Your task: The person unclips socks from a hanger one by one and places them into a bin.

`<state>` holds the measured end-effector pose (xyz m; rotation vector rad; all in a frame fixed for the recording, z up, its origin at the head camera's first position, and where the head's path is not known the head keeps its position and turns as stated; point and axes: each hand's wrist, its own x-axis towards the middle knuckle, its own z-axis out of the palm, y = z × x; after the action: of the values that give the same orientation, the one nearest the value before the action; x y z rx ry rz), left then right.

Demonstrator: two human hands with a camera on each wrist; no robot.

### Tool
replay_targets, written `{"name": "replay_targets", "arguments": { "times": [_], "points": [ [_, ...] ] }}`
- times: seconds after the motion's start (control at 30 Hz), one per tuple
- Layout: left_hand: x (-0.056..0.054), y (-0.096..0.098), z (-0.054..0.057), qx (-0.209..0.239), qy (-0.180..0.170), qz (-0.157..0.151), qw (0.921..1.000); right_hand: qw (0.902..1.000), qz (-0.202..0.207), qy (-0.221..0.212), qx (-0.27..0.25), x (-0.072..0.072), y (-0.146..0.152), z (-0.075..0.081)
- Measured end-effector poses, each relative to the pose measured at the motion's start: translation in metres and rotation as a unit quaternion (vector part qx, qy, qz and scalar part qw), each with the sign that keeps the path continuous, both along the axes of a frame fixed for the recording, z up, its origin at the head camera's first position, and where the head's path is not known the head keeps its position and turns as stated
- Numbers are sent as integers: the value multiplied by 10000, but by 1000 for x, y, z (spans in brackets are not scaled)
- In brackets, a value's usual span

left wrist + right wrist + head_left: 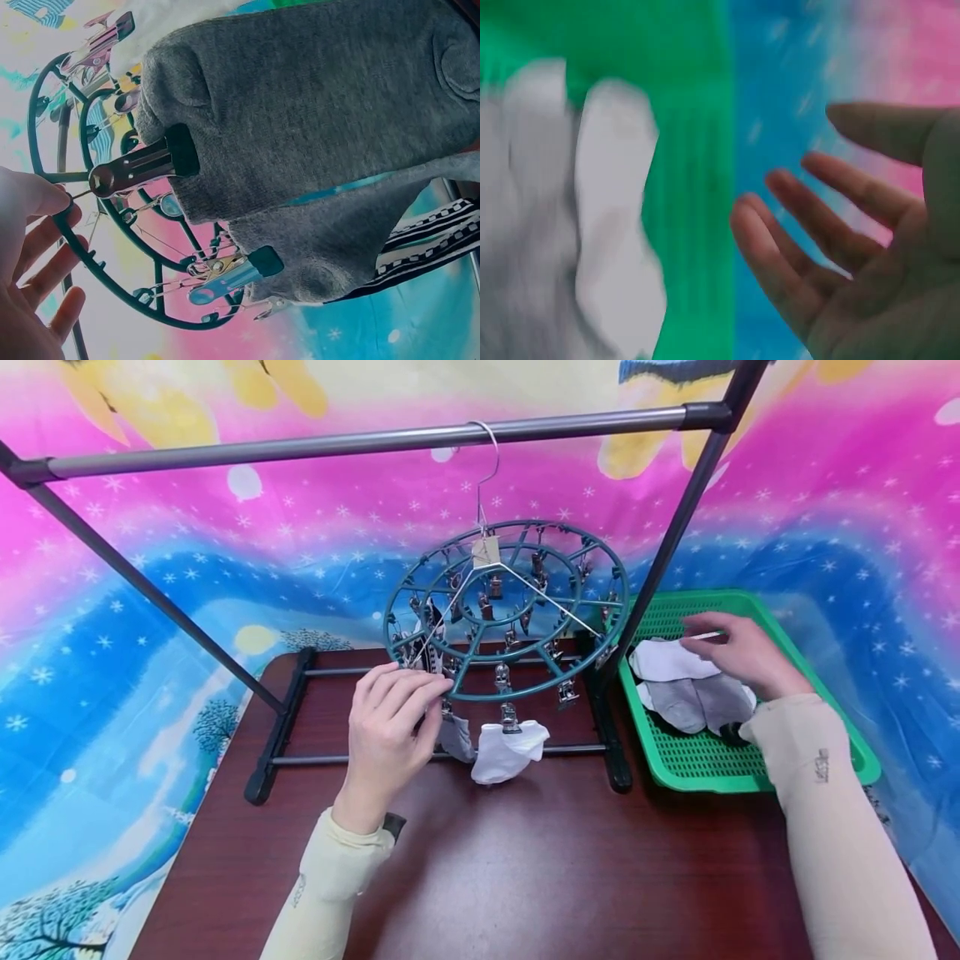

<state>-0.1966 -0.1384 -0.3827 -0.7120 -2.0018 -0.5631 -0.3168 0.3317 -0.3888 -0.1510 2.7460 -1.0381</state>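
Head view: a round green clip hanger [502,697] hangs by its hook from the rack's metal bar [360,441]. At its seven o'clock, the left hand [390,727] pinches the rim. A white sock [510,752] hangs clipped at six o'clock, above the worktop [510,868]. Toward four o'clock of the hanger stands a green basket [690,764] with a loose white sock [671,660] and grey socks [686,703] inside. The right hand [742,656] is over the basket's one o'clock side.

Left wrist view: the left hand is at nine o'clock, thumb and a finger on the rim. Toward one o'clock a grey sock hangs in a dark metal clip [139,166]; at five o'clock another is in a blue clip [221,283].

Right wrist view, blurred: at four o'clock the right hand is loosely spread, holding nothing; the loose white sock lies at nine o'clock, apart from it.
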Motion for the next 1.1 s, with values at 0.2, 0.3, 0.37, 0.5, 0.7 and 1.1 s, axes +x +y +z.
{"name": "replay_targets", "arguments": {
  "times": [0.2,0.3,0.37,0.5,0.7,1.1],
  "points": [
    [1,2,1,-56,215,-243,9995,9914,1229,132,-419,40,-48,9],
    [3,5,2,-92,263,-375,9989,9801,1887,263,-556,54,-72,5],
    [4,8,2,-142,275,-472,9984,9722,2224,180,-706,63,-88,0],
    [6,15,2,-285,278,-675,9969,9591,2500,-385,-1272,77,-119,-13],
    [6,21,1,-720,153,-946,9928,9694,1792,-911,-1412,87,-150,-29],
    [5,19,-5,-1028,129,-622,9927,9666,1312,-560,-2129,92,-134,-34]
  ]
}}
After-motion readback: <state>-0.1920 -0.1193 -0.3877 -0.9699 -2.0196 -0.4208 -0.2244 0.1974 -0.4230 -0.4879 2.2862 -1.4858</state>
